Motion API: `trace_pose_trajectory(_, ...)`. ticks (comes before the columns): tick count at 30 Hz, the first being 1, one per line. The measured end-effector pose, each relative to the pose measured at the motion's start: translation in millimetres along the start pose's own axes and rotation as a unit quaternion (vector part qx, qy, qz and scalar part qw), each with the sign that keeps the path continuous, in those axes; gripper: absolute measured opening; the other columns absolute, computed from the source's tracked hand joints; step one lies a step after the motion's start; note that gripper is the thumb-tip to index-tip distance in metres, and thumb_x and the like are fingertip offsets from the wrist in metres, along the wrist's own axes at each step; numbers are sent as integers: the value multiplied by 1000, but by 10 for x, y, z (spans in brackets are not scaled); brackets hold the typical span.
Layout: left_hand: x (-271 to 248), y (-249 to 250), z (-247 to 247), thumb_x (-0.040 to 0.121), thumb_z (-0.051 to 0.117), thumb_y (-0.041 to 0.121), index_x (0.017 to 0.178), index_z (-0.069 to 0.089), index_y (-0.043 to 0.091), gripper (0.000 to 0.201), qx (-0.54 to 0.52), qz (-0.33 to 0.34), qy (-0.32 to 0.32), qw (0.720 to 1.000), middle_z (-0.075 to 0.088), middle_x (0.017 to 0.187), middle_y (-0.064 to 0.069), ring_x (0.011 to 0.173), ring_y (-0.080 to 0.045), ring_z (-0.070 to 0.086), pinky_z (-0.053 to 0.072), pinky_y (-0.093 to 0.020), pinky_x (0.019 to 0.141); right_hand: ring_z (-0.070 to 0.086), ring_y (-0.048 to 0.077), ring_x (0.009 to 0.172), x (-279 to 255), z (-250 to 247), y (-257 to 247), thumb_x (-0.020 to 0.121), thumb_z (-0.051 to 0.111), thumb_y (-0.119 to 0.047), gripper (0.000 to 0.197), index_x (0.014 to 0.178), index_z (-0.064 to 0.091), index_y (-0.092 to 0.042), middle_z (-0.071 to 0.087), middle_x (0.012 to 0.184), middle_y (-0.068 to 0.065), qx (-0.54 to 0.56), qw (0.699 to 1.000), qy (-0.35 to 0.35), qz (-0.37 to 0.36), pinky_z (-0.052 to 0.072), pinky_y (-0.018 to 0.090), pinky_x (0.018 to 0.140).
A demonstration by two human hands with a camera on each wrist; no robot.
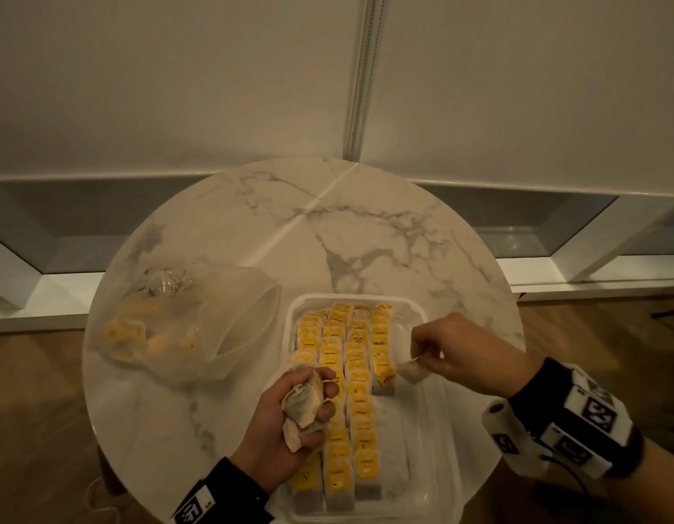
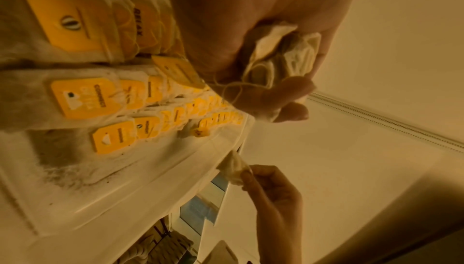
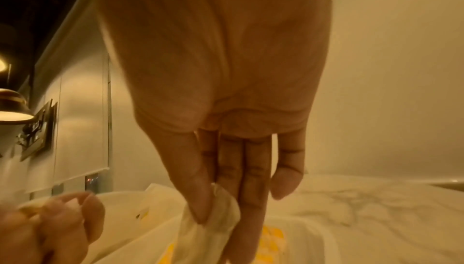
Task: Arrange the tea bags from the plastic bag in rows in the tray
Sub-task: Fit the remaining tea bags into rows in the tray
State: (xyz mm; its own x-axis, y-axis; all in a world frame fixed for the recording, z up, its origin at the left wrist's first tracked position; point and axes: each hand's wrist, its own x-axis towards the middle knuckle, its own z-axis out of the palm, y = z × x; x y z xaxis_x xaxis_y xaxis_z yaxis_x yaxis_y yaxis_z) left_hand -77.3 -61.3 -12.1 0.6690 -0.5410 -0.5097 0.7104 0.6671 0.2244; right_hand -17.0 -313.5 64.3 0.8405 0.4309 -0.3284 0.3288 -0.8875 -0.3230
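A clear plastic tray on the marble table holds rows of tea bags with yellow tags; the rightmost row is shorter. My left hand hovers over the tray's left side and grips a bunch of crumpled tea bags, also seen in the left wrist view. My right hand is above the tray's right part and pinches a single tea bag between thumb and fingers. The plastic bag with more tea bags lies at the left of the tray.
The round marble table has bare surface behind the tray. Its edge curves close to the tray on the right and front. A white wall and a low ledge stand behind; wooden floor lies below.
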Motion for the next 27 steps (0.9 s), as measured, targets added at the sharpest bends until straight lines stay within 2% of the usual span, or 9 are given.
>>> trace_pose_trajectory(3,-6,-5,-42,49,93,17,88,68,2,49,-3,1,4,1000,54,76,-10,47,-16,51,34,-18,28,55,3,72,52,110,-44,87,64,-20,12,94,72,-25,62,78,-11,-1,996,-84,5,51,27,76)
trace_pose_trajectory(6,-7,-8,-67,50,93,17,88,67,2,48,-6,1,9,1000,54,76,-10,47,-16,50,34,-18,28,56,3,60,111,171,-60,87,66,-20,12,95,74,-25,59,72,-11,21,987,-160,8,52,25,72)
trace_pose_trajectory(9,-5,-12,-69,49,93,17,88,67,2,49,-7,4,14,1000,53,76,-10,47,-15,50,33,-17,28,56,5,55,226,240,-45,86,67,-16,13,94,76,-21,59,65,-10,43,981,-189,3,54,28,70)
trace_pose_trajectory(11,0,-14,-71,48,93,17,89,66,2,51,-7,4,16,1000,52,76,-10,47,-15,50,33,-18,28,58,8,60,328,311,-43,85,69,-14,15,97,77,-19,59,65,-12,36,982,-185,2,53,28,72)
trace_pose_trajectory(15,6,-5,-78,49,93,18,88,67,2,50,-1,7,19,1000,53,76,-10,47,-15,49,33,-17,28,63,15,80,511,448,-59,81,72,-12,20,100,77,-16,70,91,0,24,987,-157,6,53,28,76)
trace_pose_trajectory(19,5,-1,-96,49,93,19,87,68,2,48,-2,9,18,1000,53,76,-10,48,-15,49,33,-17,29,58,12,80,617,517,-66,78,72,-8,18,96,75,-13,65,91,-1,17,989,-147,9,51,25,74)
trace_pose_trajectory(23,10,-2,-103,48,94,19,87,67,2,50,0,12,21,1000,52,76,-10,48,-15,49,32,-17,30,59,17,82,672,544,-84,78,70,-7,18,95,73,-13,66,98,4,-6,991,-130,21,52,30,76)
trace_pose_trajectory(27,18,-1,-94,48,93,21,86,67,3,50,13,15,23,1000,53,76,-10,49,-15,50,31,-17,30,63,24,87,705,576,-105,82,68,-14,9,91,67,-13,64,100,7,-56,993,-99,36,45,27,68)
